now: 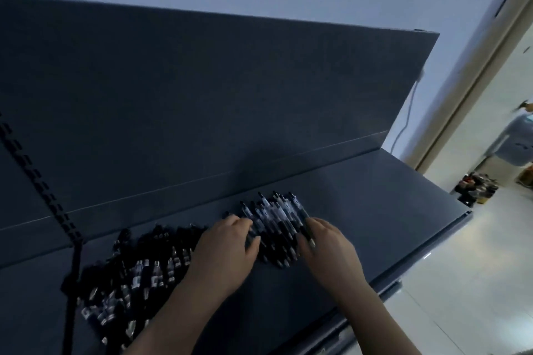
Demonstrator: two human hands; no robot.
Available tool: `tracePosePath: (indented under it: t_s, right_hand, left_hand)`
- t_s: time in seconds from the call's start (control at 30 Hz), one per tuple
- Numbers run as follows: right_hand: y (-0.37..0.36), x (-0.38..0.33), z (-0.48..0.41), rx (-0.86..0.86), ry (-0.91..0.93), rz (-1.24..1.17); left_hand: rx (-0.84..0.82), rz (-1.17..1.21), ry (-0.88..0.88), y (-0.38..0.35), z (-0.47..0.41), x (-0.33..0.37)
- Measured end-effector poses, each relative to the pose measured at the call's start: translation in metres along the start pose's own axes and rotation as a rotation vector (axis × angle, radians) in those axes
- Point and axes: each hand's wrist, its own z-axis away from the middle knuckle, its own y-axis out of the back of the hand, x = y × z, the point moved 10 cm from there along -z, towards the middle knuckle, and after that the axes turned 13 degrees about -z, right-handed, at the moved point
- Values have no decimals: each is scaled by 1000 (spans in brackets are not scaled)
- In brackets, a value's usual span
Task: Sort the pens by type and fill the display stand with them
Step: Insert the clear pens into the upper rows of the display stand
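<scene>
Far left of the grip, a slotted upright (37, 176) ran down the back panel (202, 95) of the display stand (389, 190). Just left of the left wrist, a loose pile (138, 265) of dark pens lay jumbled on the shelf at mixed angles, prob. unsorted.

The left hand (227, 248) gripped the left edge of the batch of pens (274, 222), fingers curled over the barrels and thumb at the near ends. The batch lay flat on the shelf btw. the 2 hands. Its pens were roughly parallel, w/ tips apparently toward the person. The right hand (328, 248) closed the other side and appeared to pinch the outermost pen (306, 225) btw. thumb and forefinger, though blur softened the detail.

The step in hand looked like squaring 1 type into a neat row. Doing it well would call for:
- even inward pressure from both edges
- barrels flat, so none rode up over a neighbour
- near ends tapped level vs. the thumbs
- a type check on each pen before it joined

The main risk was that the round barrels would roll, and too hard a squeeze would prob. buckle the row upward.

Right of the grip the shelf ran on to its end. Well apart, in a bright doorway, stood a person (516, 141).
</scene>
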Motion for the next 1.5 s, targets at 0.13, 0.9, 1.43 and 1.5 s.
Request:
tracePosePath:
  t_s: [0.13, 0.9, 1.43, 1.5]
  right_hand:
    - [-9, 30, -45, -78, 68, -7]
    - [-68, 91, -131, -489, -33, -386]
    - [-72, 95, -140, -523, -25, -242]
    - [-68, 93, -139, -523, 10, -232]
  left_hand:
    - [-87, -47, 215, -33, -23, -9]
    - [-229, 191, 747, -90, -61, 2]
    - [-97, 462, 800, -91, -43, -6]
    - [-64, 622, 820, -94, -38, -8]
